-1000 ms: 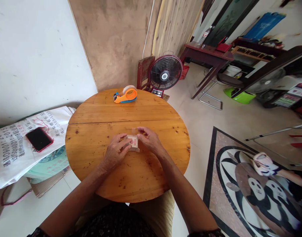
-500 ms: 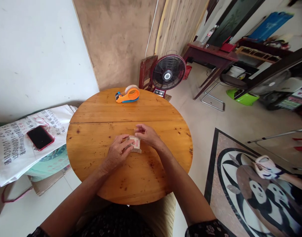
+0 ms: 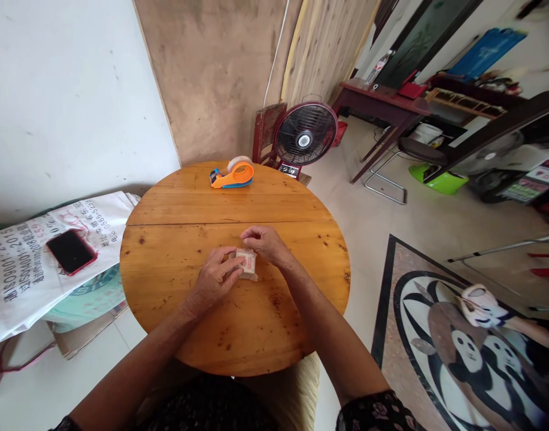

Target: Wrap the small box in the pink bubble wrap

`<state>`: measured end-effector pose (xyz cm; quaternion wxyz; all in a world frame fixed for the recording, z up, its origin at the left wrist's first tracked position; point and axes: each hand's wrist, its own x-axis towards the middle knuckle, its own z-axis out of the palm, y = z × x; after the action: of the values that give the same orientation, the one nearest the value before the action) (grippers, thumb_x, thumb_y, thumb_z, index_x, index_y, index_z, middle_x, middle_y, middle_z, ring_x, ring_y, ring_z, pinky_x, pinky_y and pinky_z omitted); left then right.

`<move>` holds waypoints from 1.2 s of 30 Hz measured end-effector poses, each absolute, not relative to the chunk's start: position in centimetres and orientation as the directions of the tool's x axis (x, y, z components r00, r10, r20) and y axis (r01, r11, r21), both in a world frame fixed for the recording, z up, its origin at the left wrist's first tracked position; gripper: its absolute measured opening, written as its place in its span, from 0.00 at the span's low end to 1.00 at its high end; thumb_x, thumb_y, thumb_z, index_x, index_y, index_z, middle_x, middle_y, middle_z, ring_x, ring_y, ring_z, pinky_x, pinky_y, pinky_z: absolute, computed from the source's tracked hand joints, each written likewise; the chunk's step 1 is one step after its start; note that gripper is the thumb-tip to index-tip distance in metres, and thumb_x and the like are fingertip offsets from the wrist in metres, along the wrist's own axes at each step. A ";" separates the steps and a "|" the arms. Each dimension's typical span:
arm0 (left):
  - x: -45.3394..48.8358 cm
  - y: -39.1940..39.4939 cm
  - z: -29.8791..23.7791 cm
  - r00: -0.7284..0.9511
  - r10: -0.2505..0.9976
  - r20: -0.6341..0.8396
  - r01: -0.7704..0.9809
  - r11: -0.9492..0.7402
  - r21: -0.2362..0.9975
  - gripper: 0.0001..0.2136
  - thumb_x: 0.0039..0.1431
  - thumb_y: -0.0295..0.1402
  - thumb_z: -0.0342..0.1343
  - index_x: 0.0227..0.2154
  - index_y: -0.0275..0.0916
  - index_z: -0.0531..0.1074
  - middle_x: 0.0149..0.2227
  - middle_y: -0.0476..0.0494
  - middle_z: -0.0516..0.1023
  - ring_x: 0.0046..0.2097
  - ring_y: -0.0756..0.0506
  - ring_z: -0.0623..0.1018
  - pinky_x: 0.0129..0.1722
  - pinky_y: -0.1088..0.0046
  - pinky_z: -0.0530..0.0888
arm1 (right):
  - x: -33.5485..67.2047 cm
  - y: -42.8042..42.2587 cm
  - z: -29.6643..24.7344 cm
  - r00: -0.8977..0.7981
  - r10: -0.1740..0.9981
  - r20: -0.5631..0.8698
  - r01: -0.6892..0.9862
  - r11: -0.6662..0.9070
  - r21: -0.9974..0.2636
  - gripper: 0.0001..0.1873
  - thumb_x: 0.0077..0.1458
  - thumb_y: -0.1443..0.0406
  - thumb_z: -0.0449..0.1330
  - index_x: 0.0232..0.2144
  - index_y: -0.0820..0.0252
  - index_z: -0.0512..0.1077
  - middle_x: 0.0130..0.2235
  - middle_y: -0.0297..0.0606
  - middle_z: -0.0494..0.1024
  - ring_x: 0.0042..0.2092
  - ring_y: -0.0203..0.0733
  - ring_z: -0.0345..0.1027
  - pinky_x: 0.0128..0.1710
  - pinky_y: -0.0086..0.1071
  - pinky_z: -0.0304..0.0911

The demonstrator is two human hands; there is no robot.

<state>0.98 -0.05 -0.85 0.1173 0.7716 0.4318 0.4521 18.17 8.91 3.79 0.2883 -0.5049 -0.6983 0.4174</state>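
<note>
A small, pale, block-shaped packet (image 3: 249,261) with red print and what looks like a clear wrapper lies on the round wooden table (image 3: 175,203). My left hand (image 3: 215,272) grips it from the left, its fingertips pressing on the top and left edge. Just above the packet's far edge, my right hand (image 3: 264,241) is closed, with thumb and fingertips pinched together. Whatever those fingertips hold, if anything, is too small to make out. Farther back on the table stands an orange and blue tape dispenser (image 3: 233,174) with a roll of tape; neither hand touches it.
Left of the table, a phone (image 3: 72,251) lies on a white printed sack (image 3: 106,209). A fan (image 3: 305,139) stands behind the table, by a wooden chair. At right, another person's arm (image 3: 528,330) reaches in above a panda-patterned floor (image 3: 474,353).
My right hand has moved slightly left over the packet's far edge, and its fingers have drawn closer together. My left hand stays on the packet.
</note>
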 end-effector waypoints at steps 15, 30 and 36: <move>1.3 0.3 -0.6 0.224 0.789 0.572 0.526 -0.592 0.610 0.10 0.64 0.31 0.53 0.44 0.41 0.77 0.47 0.38 0.75 0.49 0.42 0.76 0.48 0.62 0.76 | 18.4 5.1 5.4 -0.409 0.898 0.163 0.602 0.400 -0.691 0.11 0.53 0.72 0.57 0.29 0.55 0.79 0.31 0.32 0.81 0.35 0.37 0.73 0.38 0.29 0.63; 1.4 0.0 -0.4 0.156 0.845 0.511 0.527 -0.509 0.680 0.15 0.63 0.32 0.54 0.52 0.39 0.68 0.47 0.38 0.77 0.49 0.41 0.76 0.50 0.60 0.75 | 19.9 2.7 3.6 -0.630 0.655 0.417 0.669 0.731 -0.137 0.23 0.62 0.72 0.52 0.59 0.57 0.65 0.42 0.40 0.82 0.45 0.44 0.74 0.54 0.43 0.57; 1.3 0.1 -0.3 0.212 0.829 0.517 0.529 -0.542 0.653 0.13 0.66 0.33 0.50 0.50 0.38 0.71 0.47 0.37 0.76 0.50 0.41 0.75 0.51 0.60 0.75 | 20.4 -0.8 2.3 -0.666 0.643 0.378 0.689 0.725 -0.019 0.31 0.62 0.75 0.47 0.66 0.57 0.54 0.60 0.44 0.71 0.63 0.47 0.60 0.60 0.46 0.52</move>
<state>1.33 0.13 -0.33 0.1704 0.7596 0.4472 0.4404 20.44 -0.80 2.35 0.1825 -0.3657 -0.9105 -0.0627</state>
